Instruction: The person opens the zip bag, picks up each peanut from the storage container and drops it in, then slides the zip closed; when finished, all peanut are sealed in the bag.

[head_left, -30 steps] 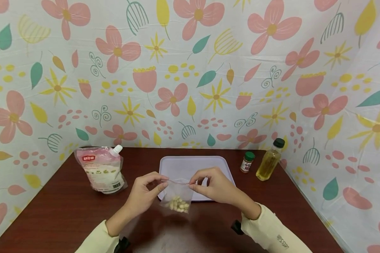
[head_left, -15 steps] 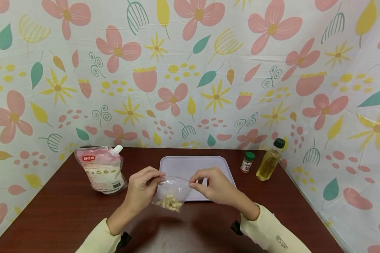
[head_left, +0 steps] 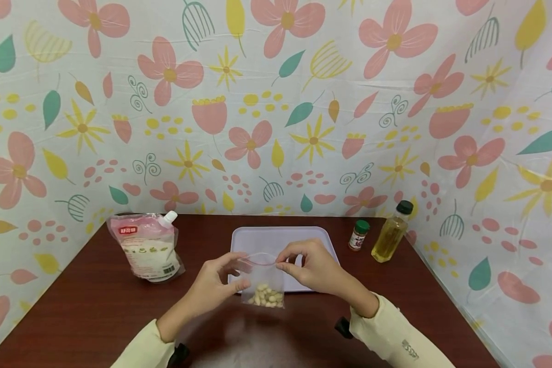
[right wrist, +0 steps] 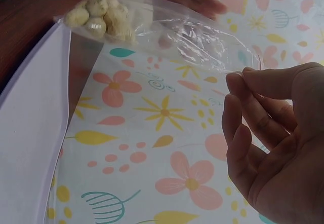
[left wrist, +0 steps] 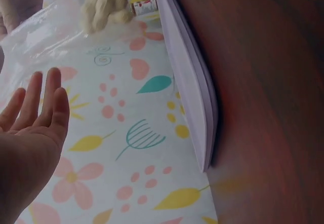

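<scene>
A clear zip bag (head_left: pixel 271 276) hangs over the front of a pale lilac tray (head_left: pixel 280 236). Pale, lumpy food pieces (right wrist: pixel 101 17) lie at its bottom; their kind is hard to tell. My right hand (head_left: pixel 315 271) pinches the upper right corner of the bag between thumb and fingertips. At the bag's left side, my left hand (head_left: pixel 213 283) has its thumb and fingers spread apart. The left wrist view shows the left hand's fingers (left wrist: pixel 56 105) extended beside the plastic, with no grip visible. The bag's mouth, edged in red, looks slightly parted.
A pink and white spout pouch (head_left: pixel 147 248) stands at the left on the dark table (head_left: pixel 87 306). A green-capped spice jar (head_left: pixel 359 236) and an oil bottle (head_left: pixel 391 235) stand at the right. Floral cloth (head_left: pixel 276 112) hangs behind.
My left thumb and fingers have let go of the bag's upper left corner and spread. The bag swung left, then back right, and now hangs from my right hand.
</scene>
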Tool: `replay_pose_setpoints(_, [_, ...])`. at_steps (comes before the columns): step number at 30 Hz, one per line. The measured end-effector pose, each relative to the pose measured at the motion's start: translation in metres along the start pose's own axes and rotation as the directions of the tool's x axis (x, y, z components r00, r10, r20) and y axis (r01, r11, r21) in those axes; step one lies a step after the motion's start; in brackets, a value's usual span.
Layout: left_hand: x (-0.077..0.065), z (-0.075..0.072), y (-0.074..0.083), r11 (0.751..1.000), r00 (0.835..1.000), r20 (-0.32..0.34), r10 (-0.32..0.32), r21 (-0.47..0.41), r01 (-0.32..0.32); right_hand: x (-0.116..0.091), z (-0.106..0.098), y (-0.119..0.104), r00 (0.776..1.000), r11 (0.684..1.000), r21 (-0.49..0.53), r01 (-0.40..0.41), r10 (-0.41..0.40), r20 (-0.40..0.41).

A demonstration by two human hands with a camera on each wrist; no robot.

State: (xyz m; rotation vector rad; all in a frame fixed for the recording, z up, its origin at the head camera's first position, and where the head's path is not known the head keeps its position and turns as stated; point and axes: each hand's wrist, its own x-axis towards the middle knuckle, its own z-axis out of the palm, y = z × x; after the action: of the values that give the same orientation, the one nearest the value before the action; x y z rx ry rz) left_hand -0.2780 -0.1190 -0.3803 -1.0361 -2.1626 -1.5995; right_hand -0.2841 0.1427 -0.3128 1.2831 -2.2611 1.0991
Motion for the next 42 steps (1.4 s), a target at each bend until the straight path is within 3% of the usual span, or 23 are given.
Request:
replay_pose_setpoints(4, [0.0, 0.004, -0.002, 1.0, 1.0, 0.029, 0.002, 0.003, -0.002, -0.001, -0.001, 0.0, 1.0, 1.0, 0.01, -0.01, 0.01, 0.004])
replay_pose_setpoints(15, [0.0, 0.006, 0.002, 0.997, 0.995, -0.062, -0.073, 0.021, 0.075, -0.002, -0.004, 0.0, 1.0, 1.0, 0.009, -0.018, 0.018, 0.021])
replay_pose_setpoints(19, [0.001, 0.005, 0.003, 0.998, 0.997, -0.054, -0.059, -0.038, 0.057, -0.003, -0.004, 0.002, 0.999, 1.0, 0.002, -0.028, 0.028, 0.031])
replay_pose_setpoints(23, [0.003, 0.004, 0.005, 0.997, 0.994, -0.097, -0.046, -0.061, 0.04, -0.003, -0.004, 0.003, 0.998, 0.999, 0.003, -0.041, 0.041, 0.05])
replay_pose_setpoints(26, [0.005, 0.003, 0.007, 0.998, 0.992, -0.121, -0.039, -0.045, 0.033, -0.003, -0.004, 0.002, 0.997, 0.999, 0.006, -0.046, 0.046, 0.056])
replay_pose_setpoints(33, [0.005, 0.005, 0.01, 1.0, 0.994, -0.107, -0.01, -0.009, 0.009, -0.006, -0.005, 0.006, 0.997, 0.998, 0.005, -0.063, 0.063, 0.051])
replay_pose_setpoints(42, [0.005, 0.006, 0.013, 0.995, 0.981, -0.191, 0.04, 0.101, -0.021, -0.008, -0.006, 0.009, 0.996, 0.996, 0.038, -0.085, 0.083, 0.045])
